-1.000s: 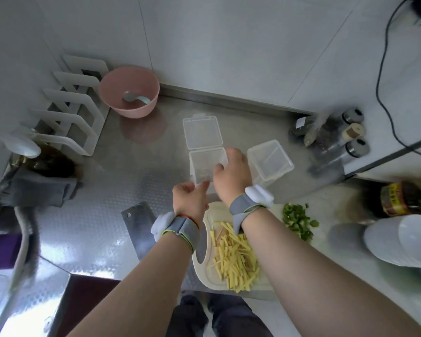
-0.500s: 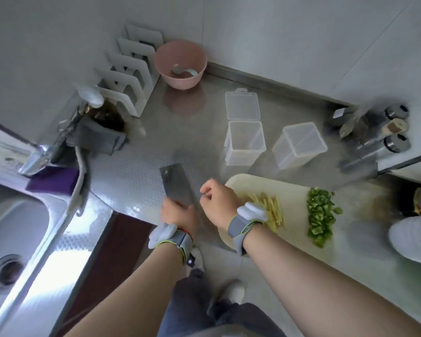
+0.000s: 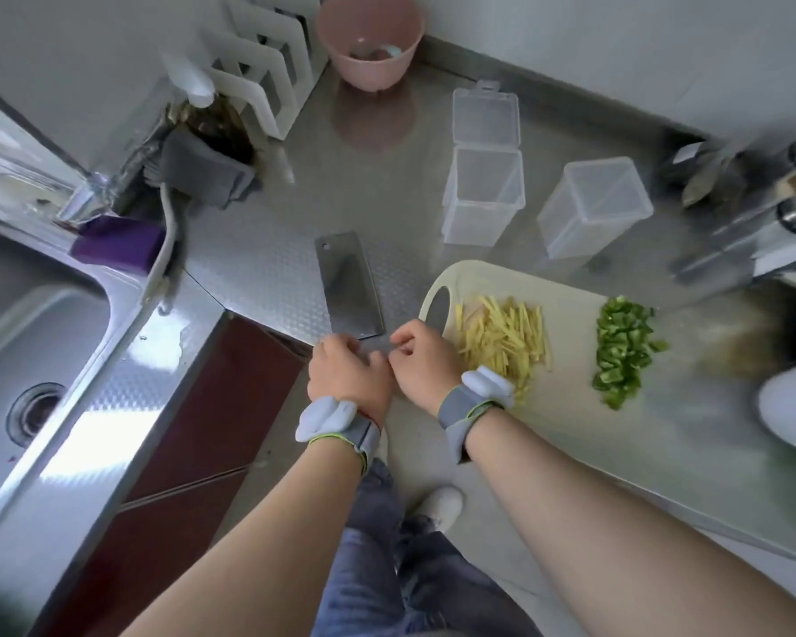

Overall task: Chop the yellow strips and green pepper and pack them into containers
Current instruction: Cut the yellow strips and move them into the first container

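Both hands were at the near edge of the surface (image 3: 267, 268), close together and just touching. The left hand (image 3: 348, 379) sat over the near end of the cleaver (image 3: 348, 287), and the right hand (image 3: 421, 360) was just beside it. Fingers on both were curled. The cleaver's handle was hidden under them, so I couldn't tell whether either hand actually gripped it. The blade lay flat, pointing away.

The cutting board (image 3: 566, 324) lay right of the hands. The yellow strips (image 3: 502, 342) were piled at its left end, by the right wrist. The green pepper (image 3: 623, 351), already in small pieces, was further right on the same board.

Two clear containers stood upright past the board. The left container (image 3: 483, 195) had its lid (image 3: 485, 114) flipped back, and the right container (image 3: 593, 204) stood near it. There was a pink bowl (image 3: 368, 39) at the far wall and a sink (image 3: 28, 342) at the left.
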The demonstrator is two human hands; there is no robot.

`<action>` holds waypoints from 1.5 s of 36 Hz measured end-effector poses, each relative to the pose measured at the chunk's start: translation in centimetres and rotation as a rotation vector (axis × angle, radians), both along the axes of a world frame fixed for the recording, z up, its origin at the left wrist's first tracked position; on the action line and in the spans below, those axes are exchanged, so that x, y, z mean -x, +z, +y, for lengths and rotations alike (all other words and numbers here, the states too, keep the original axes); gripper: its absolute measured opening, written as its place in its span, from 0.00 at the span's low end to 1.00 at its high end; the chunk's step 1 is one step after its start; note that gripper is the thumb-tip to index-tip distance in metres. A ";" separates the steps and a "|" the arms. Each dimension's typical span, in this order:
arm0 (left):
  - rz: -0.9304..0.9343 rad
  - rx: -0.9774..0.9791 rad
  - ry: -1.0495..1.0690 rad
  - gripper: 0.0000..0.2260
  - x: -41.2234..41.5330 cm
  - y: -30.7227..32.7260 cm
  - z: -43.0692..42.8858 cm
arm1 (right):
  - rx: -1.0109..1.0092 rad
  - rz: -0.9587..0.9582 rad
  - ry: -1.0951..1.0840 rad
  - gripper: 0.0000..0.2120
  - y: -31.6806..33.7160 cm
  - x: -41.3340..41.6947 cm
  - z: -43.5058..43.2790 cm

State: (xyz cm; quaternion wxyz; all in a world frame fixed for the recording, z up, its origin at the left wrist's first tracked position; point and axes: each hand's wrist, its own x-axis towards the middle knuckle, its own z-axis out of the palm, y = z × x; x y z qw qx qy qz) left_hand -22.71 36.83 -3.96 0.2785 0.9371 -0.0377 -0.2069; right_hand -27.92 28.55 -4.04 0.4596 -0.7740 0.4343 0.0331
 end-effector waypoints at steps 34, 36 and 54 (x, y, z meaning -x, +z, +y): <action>0.087 0.386 -0.253 0.14 6.7 5.9 -3.3 | -0.074 -0.246 -0.352 0.07 9.9 5.6 -5.0; 0.114 0.320 -0.298 0.07 6.9 5.4 -4.1 | -0.006 -0.239 -0.411 0.07 9.6 8.6 -5.9; 0.005 -0.071 -0.708 0.35 5.3 -1.2 -9.7 | 0.011 -0.134 -0.880 0.06 0.0 17.9 -3.5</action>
